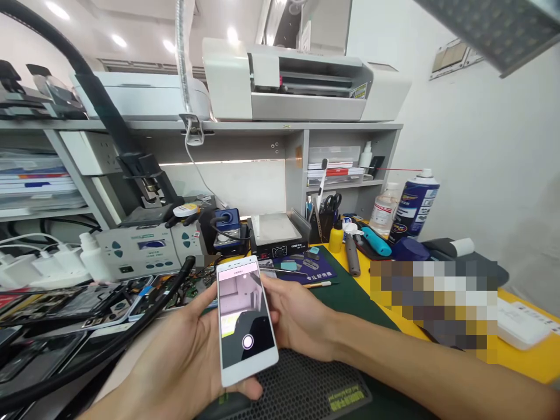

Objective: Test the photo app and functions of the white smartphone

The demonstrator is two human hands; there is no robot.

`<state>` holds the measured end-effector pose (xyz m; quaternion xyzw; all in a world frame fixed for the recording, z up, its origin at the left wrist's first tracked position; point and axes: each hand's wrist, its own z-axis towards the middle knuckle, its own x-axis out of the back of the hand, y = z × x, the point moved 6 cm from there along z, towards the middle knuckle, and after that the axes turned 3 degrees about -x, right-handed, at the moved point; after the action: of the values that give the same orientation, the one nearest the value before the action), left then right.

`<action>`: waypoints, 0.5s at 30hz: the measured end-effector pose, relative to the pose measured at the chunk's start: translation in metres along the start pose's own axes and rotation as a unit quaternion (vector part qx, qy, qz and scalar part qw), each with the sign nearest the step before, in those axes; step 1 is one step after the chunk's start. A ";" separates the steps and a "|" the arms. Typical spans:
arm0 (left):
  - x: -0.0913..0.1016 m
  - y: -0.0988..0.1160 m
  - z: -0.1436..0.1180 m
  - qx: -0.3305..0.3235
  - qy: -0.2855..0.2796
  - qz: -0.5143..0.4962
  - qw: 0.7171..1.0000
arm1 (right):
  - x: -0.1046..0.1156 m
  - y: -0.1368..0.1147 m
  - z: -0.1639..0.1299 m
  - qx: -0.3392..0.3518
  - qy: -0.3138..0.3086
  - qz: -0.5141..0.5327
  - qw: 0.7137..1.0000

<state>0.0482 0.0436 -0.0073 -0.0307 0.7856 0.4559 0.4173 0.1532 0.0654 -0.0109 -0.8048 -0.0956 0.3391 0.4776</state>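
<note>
A white smartphone (pixel 245 321) is held tilted up above the mat, its lit screen showing a camera view with a round shutter button. My left hand (pixel 184 350) wraps around its left side and lower back, with fingertips showing under the bottom edge. On the phone's right side, my right hand (pixel 297 318) grips the upper edge, its fingers curling behind. The back of the phone and most of the fingers behind it are hidden. Below lies a black honeycomb-patterned pad (pixel 306 385) on a dark green mat (pixel 345 294).
Phone parts (pixel 74 303) and a black hose (pixel 144 326) lie at left, before a rework station (pixel 144 251). A heating plate (pixel 280 233) stands behind the phone. At right are a yellow bottle (pixel 336 238), a spray can (pixel 413 207) and a clear bottle (pixel 384 210). A printer (pixel 306 87) tops the shelf.
</note>
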 end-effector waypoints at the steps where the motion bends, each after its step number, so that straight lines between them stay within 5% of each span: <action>1: 0.000 0.000 0.000 0.002 -0.004 -0.002 1.000 | 0.000 0.000 0.000 0.000 -0.002 0.000 1.000; 15: -0.003 -0.003 -0.001 0.020 0.005 -0.006 1.000 | 0.000 0.003 0.000 -0.021 0.015 0.023 0.999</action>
<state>0.0509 0.0400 -0.0076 -0.0297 0.7963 0.4375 0.4167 0.1530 0.0636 -0.0135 -0.8217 -0.0772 0.3357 0.4540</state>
